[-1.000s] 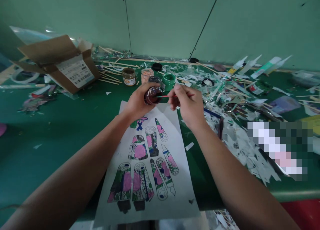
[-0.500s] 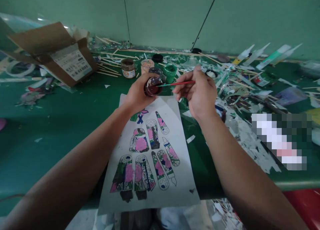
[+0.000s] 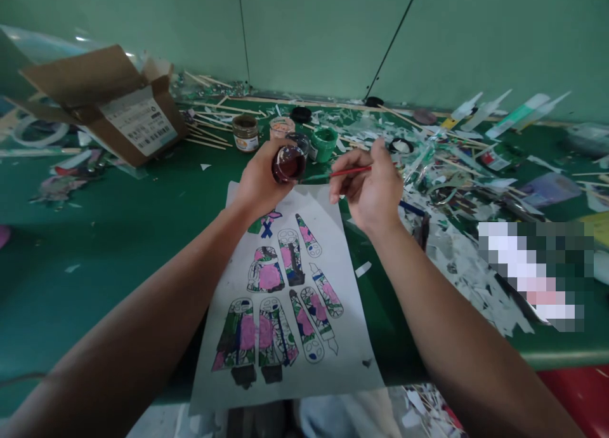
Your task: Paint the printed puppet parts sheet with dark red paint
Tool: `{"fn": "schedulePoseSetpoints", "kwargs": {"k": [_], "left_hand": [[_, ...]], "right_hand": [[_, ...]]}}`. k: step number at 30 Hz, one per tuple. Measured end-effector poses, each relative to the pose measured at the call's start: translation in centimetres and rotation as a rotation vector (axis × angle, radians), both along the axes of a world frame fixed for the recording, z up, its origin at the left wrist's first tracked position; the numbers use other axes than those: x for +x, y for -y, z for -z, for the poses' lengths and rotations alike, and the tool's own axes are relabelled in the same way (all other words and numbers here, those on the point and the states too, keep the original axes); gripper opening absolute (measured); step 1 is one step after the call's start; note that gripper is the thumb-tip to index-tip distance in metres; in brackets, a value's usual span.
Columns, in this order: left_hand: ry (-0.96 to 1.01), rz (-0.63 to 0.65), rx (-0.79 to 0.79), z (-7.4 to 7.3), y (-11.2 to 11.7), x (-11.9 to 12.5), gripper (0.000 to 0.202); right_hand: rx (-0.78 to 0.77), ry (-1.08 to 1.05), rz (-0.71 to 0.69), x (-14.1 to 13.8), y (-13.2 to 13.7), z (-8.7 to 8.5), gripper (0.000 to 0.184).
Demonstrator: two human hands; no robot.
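Note:
My left hand (image 3: pixel 257 179) is wrapped round a small paint jar (image 3: pixel 288 164) with dark red inside, its mouth tilted toward me. In my right hand (image 3: pixel 375 190) is a thin paintbrush (image 3: pixel 352 171) with a red handle, pinched between fingers and thumb. The brush points left, its tip just beside and below the jar's rim, apart from the mouth as far as I can see. Beneath both hands lies a white sheet (image 3: pixel 352 362) printed with cut-out shapes, partly coloured pink, green, blue and black. My left forearm covers some of its left side.
Behind the jar stand a brown paint jar (image 3: pixel 245 136), a peach one (image 3: pixel 281 128) and a green one (image 3: pixel 324 146). A cardboard box (image 3: pixel 137 124) sits at back left. Paper scraps (image 3: pixel 469 273), sticks and nozzle-tipped bottles (image 3: pixel 518 115) crowd the right side.
The brush tip has come out of the jar's mouth and dropped to below its rim. My right hand has shifted slightly left and down. The jar has turned a little.

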State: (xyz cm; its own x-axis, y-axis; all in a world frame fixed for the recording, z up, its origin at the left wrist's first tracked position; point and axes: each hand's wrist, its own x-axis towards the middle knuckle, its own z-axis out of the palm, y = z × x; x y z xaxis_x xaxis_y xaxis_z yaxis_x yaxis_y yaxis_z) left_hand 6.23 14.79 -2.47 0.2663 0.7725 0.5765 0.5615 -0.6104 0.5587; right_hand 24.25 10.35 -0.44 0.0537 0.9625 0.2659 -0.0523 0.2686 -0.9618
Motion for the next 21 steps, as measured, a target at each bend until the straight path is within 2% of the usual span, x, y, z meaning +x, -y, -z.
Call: {"fn": "schedulePoseSetpoints", "kwargs": {"k": [4, 9, 15, 21], "left_hand": [[0.016, -0.049, 0.011, 0.1, -0.1, -0.2, 0.054], [0.050, -0.040, -0.011, 0.2, -0.1, -0.2, 0.054], [0.020, -0.036, -0.019, 0.1, -0.1, 0.0, 0.055], [0.020, -0.026, 0.002, 0.4, -0.4, 0.0, 0.052]], "right_hand": [[-0.020, 0.034, -0.029, -0.9, -0.1, 1.2, 0.060], [-0.089, 0.065, -0.014, -1.7, -0.5, 2.6, 0.056], [-0.033, 0.187, 0.037, -1.5, -0.5, 3.0, 0.051], [-0.034, 0.199, 0.026, -1.6, -0.7, 3.2, 0.052]]}}
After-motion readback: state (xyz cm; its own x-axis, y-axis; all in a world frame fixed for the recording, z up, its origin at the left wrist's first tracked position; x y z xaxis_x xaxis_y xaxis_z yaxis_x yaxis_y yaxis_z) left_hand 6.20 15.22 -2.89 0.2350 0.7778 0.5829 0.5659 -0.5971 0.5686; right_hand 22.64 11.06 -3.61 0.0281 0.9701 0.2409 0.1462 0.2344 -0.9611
